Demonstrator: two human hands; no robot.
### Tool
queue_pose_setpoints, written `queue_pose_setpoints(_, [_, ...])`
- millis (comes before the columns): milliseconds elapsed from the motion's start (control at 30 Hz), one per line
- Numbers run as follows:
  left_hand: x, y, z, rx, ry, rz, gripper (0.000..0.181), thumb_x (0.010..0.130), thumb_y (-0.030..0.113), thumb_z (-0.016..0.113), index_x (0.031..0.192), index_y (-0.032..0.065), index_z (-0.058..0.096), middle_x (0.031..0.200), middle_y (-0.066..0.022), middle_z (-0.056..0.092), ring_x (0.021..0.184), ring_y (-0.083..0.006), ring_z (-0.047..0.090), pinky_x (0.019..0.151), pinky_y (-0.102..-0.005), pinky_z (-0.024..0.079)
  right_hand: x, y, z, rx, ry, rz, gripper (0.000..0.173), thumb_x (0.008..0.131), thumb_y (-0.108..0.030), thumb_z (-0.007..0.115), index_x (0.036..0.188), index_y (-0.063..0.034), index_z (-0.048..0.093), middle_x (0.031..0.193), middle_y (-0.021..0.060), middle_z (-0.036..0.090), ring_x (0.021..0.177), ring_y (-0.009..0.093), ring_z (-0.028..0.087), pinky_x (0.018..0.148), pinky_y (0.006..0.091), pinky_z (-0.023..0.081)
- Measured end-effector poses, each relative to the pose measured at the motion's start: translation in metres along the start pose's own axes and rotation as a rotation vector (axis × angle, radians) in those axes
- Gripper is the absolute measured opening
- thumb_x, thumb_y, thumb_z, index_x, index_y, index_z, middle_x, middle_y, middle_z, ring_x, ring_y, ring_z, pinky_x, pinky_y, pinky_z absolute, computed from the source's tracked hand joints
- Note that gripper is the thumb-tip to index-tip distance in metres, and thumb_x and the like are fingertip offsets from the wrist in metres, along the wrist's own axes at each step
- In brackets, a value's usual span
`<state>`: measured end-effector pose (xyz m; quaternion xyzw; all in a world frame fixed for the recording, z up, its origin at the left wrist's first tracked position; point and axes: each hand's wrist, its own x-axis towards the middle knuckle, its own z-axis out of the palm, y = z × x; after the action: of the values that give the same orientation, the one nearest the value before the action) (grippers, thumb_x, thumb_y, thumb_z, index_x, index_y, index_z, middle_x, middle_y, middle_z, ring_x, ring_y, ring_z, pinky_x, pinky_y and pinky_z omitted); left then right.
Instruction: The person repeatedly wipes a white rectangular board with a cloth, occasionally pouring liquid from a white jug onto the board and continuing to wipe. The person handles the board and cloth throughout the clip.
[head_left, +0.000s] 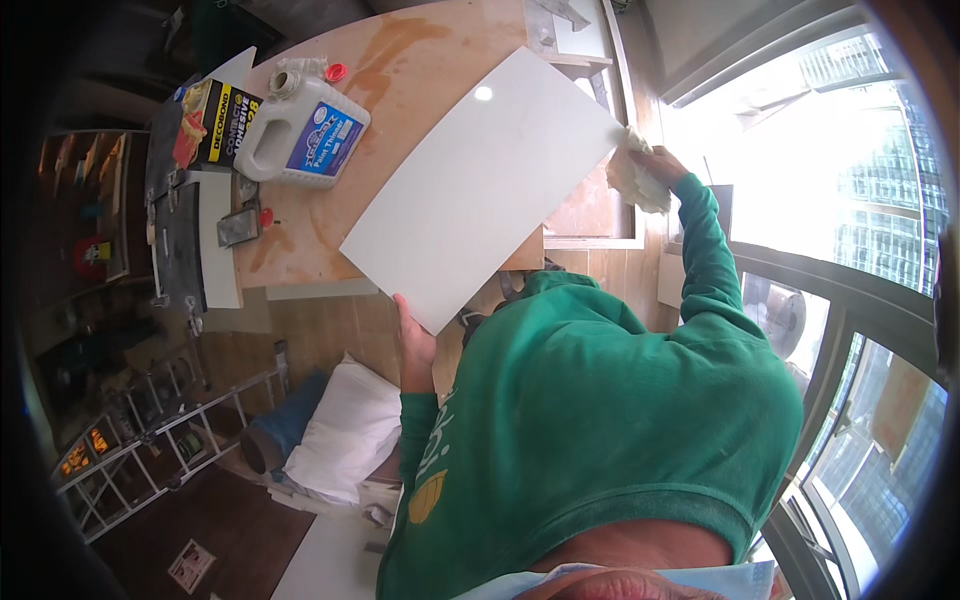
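A white rectangular panel (480, 187) with a glossy face lies at a slant over the wooden worktop, its near corner jutting past the edge. My left hand (416, 337) grips that near corner from the side, fingers partly hidden by the panel. At the panel's far right corner, my right hand (661, 165) is closed around a crumpled off-white cloth (636, 176). The cloth touches or nearly touches the panel's edge there. On the worktop to the left stands a plastic jug of paint thinner (315, 135), uncapped, beside a Decobond contact adhesive tin (221, 124).
The brown worktop (405, 67) bears smeared stains. A red cap (335, 72) lies behind the jug, and a small metal block (238, 227) near the left edge. An aluminium ladder (180, 427) and a white pillow (349, 431) are at lower left. Windows (885, 187) line the right.
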<state>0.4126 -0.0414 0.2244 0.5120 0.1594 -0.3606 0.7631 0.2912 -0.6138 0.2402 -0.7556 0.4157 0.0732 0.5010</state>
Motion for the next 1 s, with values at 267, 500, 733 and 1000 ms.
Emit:
queue_pose_setpoints(267, [0.02, 0.026, 0.018, 0.039, 0.158, 0.125, 0.095, 0.094, 0.077, 0.035, 0.158, 0.0084, 0.02, 0.161, -0.0084, 0.029, 0.145, -0.0275, 0.032, 0.119, -0.0401, 0.028, 0.06, 0.013, 0.016, 0.385, 0.338, -0.02, 0.05, 0.092, -0.046, 0.068, 0.118, -0.0032, 0.069, 0.11, 0.0107, 0.07, 0.099, 0.02, 0.068, 0.084, 0.0359, 0.054])
queue_pose_setpoints(500, [0.039, 0.061, -0.01, 0.169, 0.081, 0.137, 0.096, 0.093, 0.08, 0.03, 0.16, 0.0124, 0.018, 0.164, -0.0077, 0.024, 0.148, -0.0285, 0.028, 0.121, -0.0441, 0.025, -0.004, -0.045, 0.049, 0.181, 0.147, -0.094, 0.066, 0.078, -0.05, 0.082, 0.121, -0.0021, 0.067, 0.111, 0.0143, 0.071, 0.097, 0.024, 0.071, 0.086, 0.0381, 0.056])
queue_pose_setpoints(733, [-0.003, 0.061, -0.03, -0.028, -0.317, 0.318, 0.103, 0.09, 0.084, 0.028, 0.157, 0.007, 0.023, 0.163, -0.0103, 0.023, 0.147, -0.032, 0.025, 0.122, -0.0479, 0.022, -0.318, -0.126, 0.018, 0.102, 0.085, -0.361, 0.059, 0.08, -0.029, 0.084, 0.128, -0.0046, 0.061, 0.104, 0.0118, 0.072, 0.085, 0.021, 0.072, 0.08, 0.0318, 0.06])
queue_pose_setpoints(1000, [-0.048, -0.01, 0.05, 0.181, -0.486, 0.076, 0.1, 0.09, 0.083, 0.029, 0.157, 0.0086, 0.023, 0.161, -0.0116, 0.024, 0.146, -0.0315, 0.027, 0.117, -0.0479, 0.028, -0.577, -0.17, 0.021, -0.107, 0.328, -0.026, 0.051, 0.081, -0.031, 0.081, 0.12, -0.0022, 0.065, 0.107, 0.0098, 0.069, 0.097, 0.019, 0.066, 0.081, 0.0313, 0.054])
